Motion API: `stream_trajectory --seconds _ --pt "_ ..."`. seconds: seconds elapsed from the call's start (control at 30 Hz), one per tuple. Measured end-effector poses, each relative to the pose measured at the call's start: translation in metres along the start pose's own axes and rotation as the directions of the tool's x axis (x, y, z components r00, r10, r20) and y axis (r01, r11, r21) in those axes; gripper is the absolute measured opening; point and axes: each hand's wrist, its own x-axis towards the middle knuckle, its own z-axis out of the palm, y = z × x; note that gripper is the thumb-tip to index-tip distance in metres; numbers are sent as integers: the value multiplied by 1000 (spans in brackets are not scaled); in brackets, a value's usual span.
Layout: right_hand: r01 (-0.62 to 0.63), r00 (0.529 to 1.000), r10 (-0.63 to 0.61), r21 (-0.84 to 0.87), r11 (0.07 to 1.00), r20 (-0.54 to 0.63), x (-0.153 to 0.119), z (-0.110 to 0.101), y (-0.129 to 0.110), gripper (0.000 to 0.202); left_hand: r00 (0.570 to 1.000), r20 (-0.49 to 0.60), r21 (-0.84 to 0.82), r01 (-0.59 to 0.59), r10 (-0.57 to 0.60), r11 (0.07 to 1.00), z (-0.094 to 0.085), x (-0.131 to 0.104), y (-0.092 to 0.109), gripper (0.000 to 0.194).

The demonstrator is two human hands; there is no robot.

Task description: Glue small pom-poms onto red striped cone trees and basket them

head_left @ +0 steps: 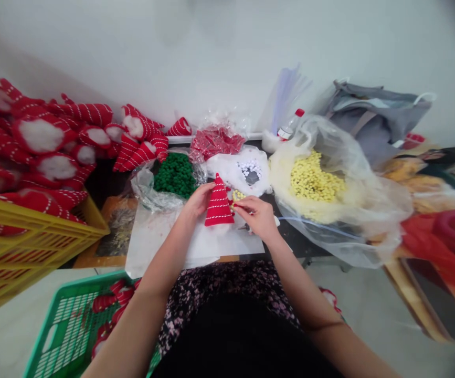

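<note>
A red stuffed cone [218, 203] with white stitched stripes stands point-up over the table, white stuffing showing at its base. My left hand [199, 200] grips it along its left side, the fingers partly hidden behind it. At the cone's right edge, my right hand [259, 216] is closed in a pinch on a small red piece [235, 205]; its exact kind is too small to make out. Just behind lie small yellow pieces [238, 195] and a white bag of pale pieces [251, 170]. Green pompoms [175, 175] fill a clear bag to the left.
Stuffed red cones [40, 134] pile above a yellow crate [34, 247] at left. A green basket [54, 315] sits below. On the right are a plastic bag of yellow pieces [316, 178], a red-capped bottle [290, 126] and a grey bag [377, 115]. White paper [152, 241] covers the table front.
</note>
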Motion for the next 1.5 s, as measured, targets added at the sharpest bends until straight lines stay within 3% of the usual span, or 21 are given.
stream_trajectory --seconds 0.2,0.53,0.77,1.13,1.37,1.5 --pt "83 996 -78 -123 989 50 1 4 -8 18 1000 -16 -18 -20 20 1000 2 -1 -5 12" --pt "302 935 -220 -299 905 279 -17 16 -4 27 1000 -20 -75 -18 17 997 2 0 -9 21" --pt "300 951 -257 -306 904 171 -20 9 -7 27 1000 -17 -101 0 -2 995 4 -1 -9 18" --pt "312 940 -247 -300 901 236 -18 11 -5 24 999 -22 -97 22 -24 995 6 -2 -7 12" --pt "337 938 -295 -276 900 183 -18 12 -9 24 999 -46 -133 13 -20 991 6 -1 -9 9" --pt "317 939 -251 -307 897 236 -18 17 -6 25 999 -42 -124 11 -16 992 4 -1 -9 11"
